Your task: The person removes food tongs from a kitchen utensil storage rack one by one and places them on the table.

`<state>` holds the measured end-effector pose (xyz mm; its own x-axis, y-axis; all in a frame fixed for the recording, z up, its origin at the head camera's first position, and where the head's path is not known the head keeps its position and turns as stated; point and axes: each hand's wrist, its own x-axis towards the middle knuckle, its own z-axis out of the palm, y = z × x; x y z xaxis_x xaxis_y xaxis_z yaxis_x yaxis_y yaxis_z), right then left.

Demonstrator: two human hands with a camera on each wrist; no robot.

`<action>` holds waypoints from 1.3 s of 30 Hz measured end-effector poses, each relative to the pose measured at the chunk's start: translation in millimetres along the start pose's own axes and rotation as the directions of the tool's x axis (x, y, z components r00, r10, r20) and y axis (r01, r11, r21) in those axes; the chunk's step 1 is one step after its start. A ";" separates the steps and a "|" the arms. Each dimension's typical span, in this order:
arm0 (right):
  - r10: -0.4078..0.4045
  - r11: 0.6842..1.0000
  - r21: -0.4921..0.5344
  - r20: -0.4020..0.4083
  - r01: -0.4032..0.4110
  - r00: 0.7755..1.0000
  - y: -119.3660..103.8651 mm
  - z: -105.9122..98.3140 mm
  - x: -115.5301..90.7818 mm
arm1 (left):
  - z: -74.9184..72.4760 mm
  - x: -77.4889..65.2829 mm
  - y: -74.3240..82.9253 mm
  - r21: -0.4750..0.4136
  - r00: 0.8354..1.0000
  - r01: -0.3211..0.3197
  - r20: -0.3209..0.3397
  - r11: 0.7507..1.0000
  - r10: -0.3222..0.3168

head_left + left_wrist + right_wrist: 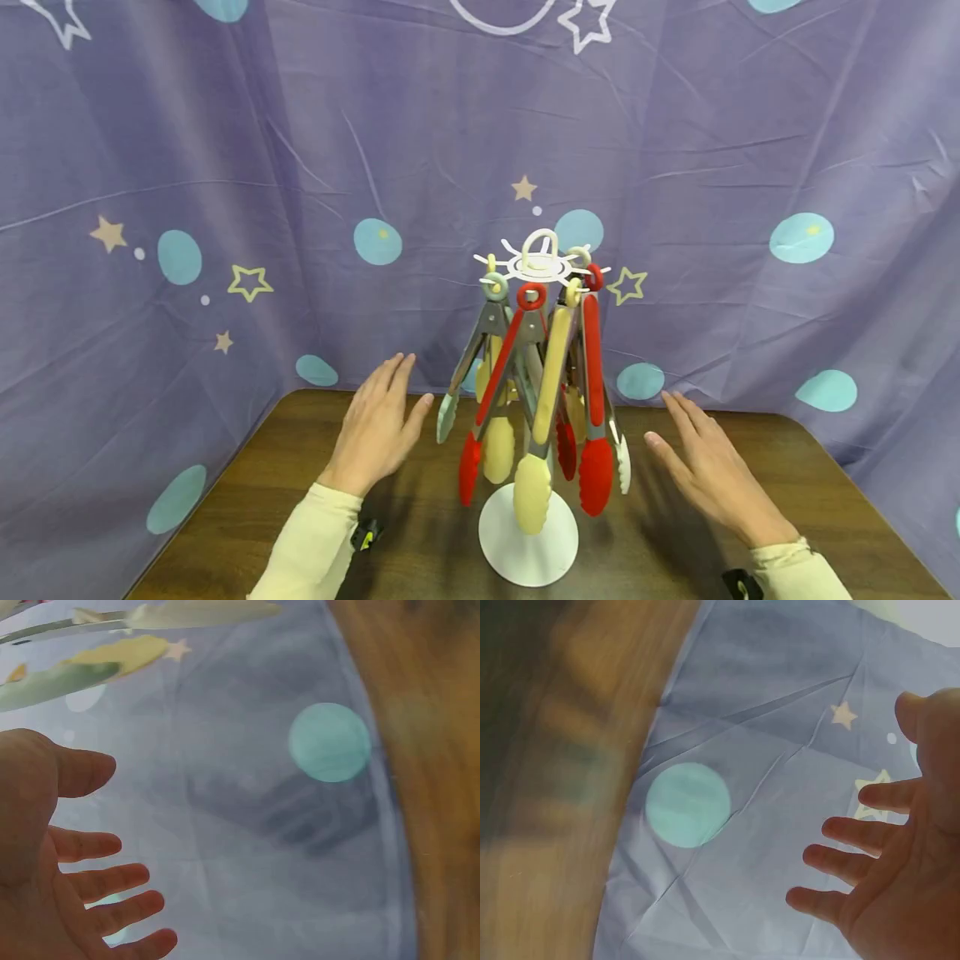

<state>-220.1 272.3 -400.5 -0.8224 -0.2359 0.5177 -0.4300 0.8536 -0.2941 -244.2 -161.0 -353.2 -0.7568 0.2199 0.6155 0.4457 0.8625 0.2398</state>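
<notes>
Several kitchen tongs hang by their end loops from a white rotating-style rack with a round white base. Among them are red tongs, more red tongs to the left, cream tongs in front and pale green tongs at the left. My left hand is left of the rack, fingers extended and thumb apart, holding nothing. To the right of the rack my right hand is likewise spread and bare. Both wrist views show the fingers straight, touching no tongs.
The rack stands on a brown wooden table. Behind it and along the sides hangs a purple curtain printed with stars and teal spots. Dark wrist devices sit at the sleeve cuffs.
</notes>
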 end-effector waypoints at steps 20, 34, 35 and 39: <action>-0.062 0.993 0.094 -0.095 0.070 0.994 -30.5 -29.2 17.5 | -57.3 34.4 41.7 -0.146 0.984 -0.091 -0.168 0.985 0.066; -0.094 0.989 0.096 -0.152 0.109 0.984 -50.0 -45.5 29.8 | -94.7 59.6 75.4 -0.348 0.942 -0.224 -0.316 0.910 0.111; -0.101 0.989 0.095 -0.156 0.117 0.983 -51.3 -46.1 30.6 | -97.4 61.6 78.6 -0.359 0.939 -0.236 -0.324 0.903 0.117; -0.121 0.986 0.093 -0.169 0.138 0.978 -56.0 -48.6 33.7 | -108.0 69.8 92.8 -0.402 0.929 -0.279 -0.342 0.872 0.140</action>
<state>-205.6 239.1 -327.5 -0.6893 -0.2554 0.6780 -0.5723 0.7658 -0.2933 -204.0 -114.8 -206.9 -0.4777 0.1694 0.8620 0.7921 0.5074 0.3393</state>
